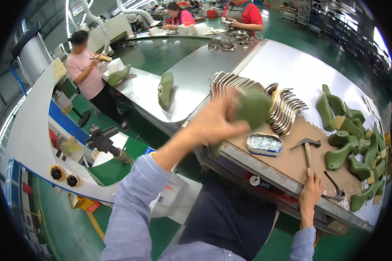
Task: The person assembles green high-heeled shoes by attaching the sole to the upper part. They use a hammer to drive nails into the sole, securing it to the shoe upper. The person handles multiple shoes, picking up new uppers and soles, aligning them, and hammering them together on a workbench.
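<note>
My left hand (215, 119) is closed around a green shoe last (256, 106), held up over the near edge of the bench and blurred by motion. Beyond it lie two rows of curved, shiny metal pieces (287, 111), partly covered by the last. At the bench's front edge my right hand (311, 191) grips the wooden handle of a hammer (308, 152), whose head rests on brown board. Just right of that hand is a black metal tool (333, 186). Between the hands sits a foil-lined tub (264, 144) with a shiny surface inside.
Green shoe lasts (344, 152) are heaped at the bench's right end. Another last (165, 89) stands on the metal table (139, 82) to the left, where a person in pink (87, 69) works. Two more people are at the far side. A black clamp-like fixture (102, 138) rises at left.
</note>
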Available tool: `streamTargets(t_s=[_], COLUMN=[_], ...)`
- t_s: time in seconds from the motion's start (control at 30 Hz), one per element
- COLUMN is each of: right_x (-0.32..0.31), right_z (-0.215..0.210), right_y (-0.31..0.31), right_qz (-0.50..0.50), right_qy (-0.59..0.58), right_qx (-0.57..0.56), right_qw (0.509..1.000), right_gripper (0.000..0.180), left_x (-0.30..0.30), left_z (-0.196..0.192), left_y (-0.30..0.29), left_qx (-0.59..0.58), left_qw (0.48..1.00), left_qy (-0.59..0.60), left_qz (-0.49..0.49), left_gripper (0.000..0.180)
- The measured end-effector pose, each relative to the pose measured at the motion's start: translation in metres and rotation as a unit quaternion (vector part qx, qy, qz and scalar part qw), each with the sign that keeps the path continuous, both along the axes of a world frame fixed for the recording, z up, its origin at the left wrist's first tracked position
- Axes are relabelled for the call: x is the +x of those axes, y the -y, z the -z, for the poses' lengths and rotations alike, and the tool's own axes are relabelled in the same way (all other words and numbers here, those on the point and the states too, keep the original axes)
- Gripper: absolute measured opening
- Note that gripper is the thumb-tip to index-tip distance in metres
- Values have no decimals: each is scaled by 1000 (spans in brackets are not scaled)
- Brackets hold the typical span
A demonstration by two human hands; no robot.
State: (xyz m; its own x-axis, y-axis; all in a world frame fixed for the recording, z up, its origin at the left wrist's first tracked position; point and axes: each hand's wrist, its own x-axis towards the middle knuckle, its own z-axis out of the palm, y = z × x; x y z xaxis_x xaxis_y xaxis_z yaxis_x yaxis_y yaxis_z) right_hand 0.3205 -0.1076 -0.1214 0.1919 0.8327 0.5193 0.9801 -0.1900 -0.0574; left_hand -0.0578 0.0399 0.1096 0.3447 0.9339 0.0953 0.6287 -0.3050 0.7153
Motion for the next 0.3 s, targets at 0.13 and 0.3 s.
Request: streamTargets(t_s=[0.13,0.3], right_x=[-9,-9], right_z=[-3,-7], right_y=[-7,-6], right_qz=[-13,14], right_qy=[-38,-64], right_qx=[7,-22], right_qw=[999,998], right_gripper=[25,24], left_x=[-103,-167], left_z=[57,154], left_y=[-99,-144], left_qx=[218,119], left_qw=[885,957], left_qy=[398,46], left_qz=[-101,-261], left_gripper=[63,57])
